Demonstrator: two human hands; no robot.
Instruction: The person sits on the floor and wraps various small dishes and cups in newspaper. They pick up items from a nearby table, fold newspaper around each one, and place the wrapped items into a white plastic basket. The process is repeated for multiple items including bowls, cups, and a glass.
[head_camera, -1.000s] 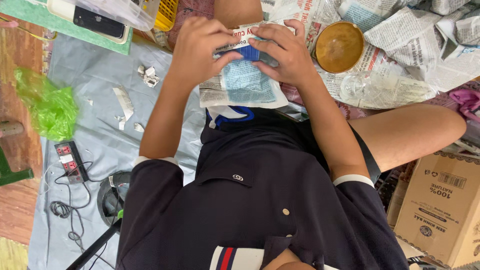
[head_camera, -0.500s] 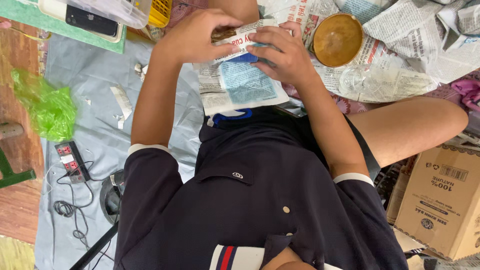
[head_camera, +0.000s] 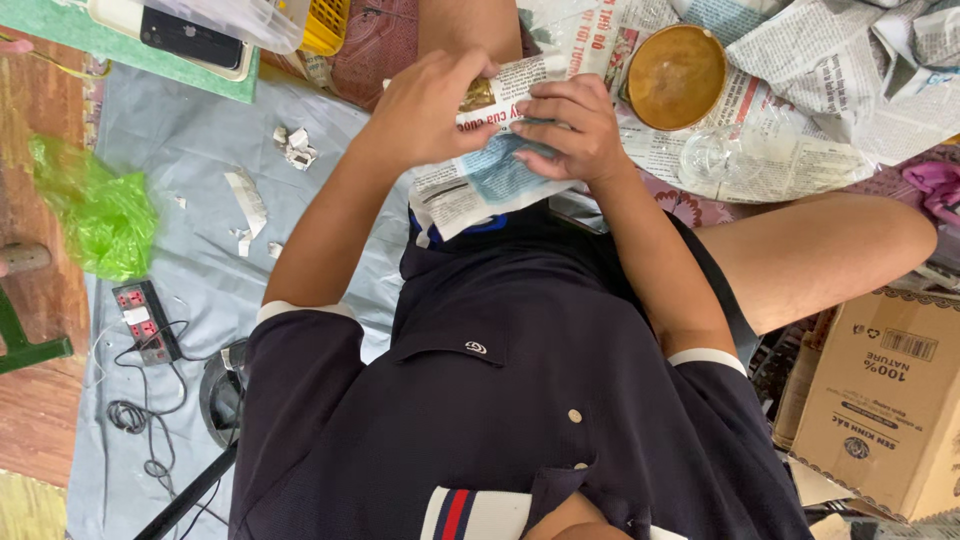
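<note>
- Over the lap, centre of the head view: newspaper sheet (head_camera: 480, 185) being wrapped round a small golden-brown object (head_camera: 477, 95), only partly showing at the sheet's upper fold.
- Progress, as a judgement: wrapping under way, not finished; upper part of the sheet folding over the object, lower part hanging loose and flat toward the dark shirt (head_camera: 520, 400).
- Left hand (head_camera: 425, 110): grip closing on the upper edge of the sheet, thumb and fingers pinching paper just beside the exposed object.
- Right hand (head_camera: 570, 125): grip pressing together on the sheet's right side, fingers curling over the paper, holding the fold down.
- Lying near, to the right: round brown bowl (head_camera: 676, 77) and clear glass piece (head_camera: 712, 158), both resting on spread newspapers (head_camera: 800, 60).
- Lying well apart, on the grey floor sheet (head_camera: 180, 140): green plastic bag (head_camera: 95, 210), paper scraps (head_camera: 247, 200), power strip (head_camera: 145, 320); cardboard box (head_camera: 885, 400) sitting at lower right.
</note>
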